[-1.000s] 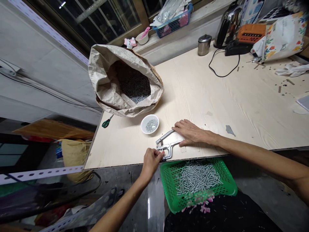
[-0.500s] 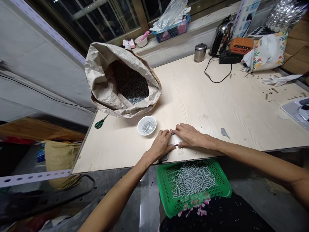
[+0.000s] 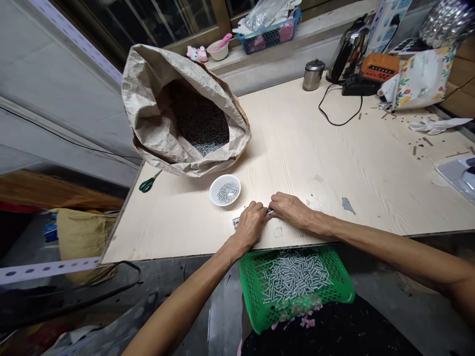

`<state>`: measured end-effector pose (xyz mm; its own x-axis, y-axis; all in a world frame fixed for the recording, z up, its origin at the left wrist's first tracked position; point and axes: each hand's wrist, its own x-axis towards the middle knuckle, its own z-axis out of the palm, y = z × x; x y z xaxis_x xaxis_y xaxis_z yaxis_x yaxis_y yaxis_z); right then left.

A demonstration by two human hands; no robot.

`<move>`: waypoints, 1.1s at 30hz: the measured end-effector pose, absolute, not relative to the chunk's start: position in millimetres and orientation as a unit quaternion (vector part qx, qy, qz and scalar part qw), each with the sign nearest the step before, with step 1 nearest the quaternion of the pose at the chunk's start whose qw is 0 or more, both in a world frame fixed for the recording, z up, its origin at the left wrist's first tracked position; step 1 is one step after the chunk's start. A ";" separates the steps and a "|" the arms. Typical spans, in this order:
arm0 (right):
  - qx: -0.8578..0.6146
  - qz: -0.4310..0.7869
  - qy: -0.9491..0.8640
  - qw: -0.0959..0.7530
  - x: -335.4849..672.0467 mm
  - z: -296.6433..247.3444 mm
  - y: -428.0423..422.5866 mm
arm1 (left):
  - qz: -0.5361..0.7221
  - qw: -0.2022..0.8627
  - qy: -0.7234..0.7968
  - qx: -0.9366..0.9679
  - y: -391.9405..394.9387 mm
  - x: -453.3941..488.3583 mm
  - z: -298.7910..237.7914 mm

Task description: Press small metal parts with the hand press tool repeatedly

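Observation:
A metal hand press tool (image 3: 237, 221) lies near the front edge of the pale wooden table (image 3: 334, 163), mostly hidden under my hands. My left hand (image 3: 251, 223) is curled down over its handles. My right hand (image 3: 291, 209) presses on the same handles from the right, fingers closed together. A small white bowl (image 3: 224, 190) with small metal pieces stands just behind my left hand. Below the table edge, on my lap, rests a green basket (image 3: 293, 287) holding several small silver pieces.
A large paper sack (image 3: 178, 113) of dark metal pieces stands at the back left. Green-handled scissors (image 3: 147, 183) lie by the left edge. A kettle (image 3: 349, 47), steel canister (image 3: 313, 74), black cord (image 3: 339, 111) and flowered bag (image 3: 423, 79) sit at the back right.
My left hand left the tool's jaw end and came to rest on top of the handles beside my right hand. The handles have closed flat under both hands.

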<state>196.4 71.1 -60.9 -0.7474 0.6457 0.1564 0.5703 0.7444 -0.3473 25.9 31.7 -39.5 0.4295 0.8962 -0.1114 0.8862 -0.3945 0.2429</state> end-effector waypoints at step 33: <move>-0.319 0.039 -0.916 0.240 186.0 -84.9 39.7 | 0.080 0.360 0.782 0.502 -8.8 -18.1 -20.7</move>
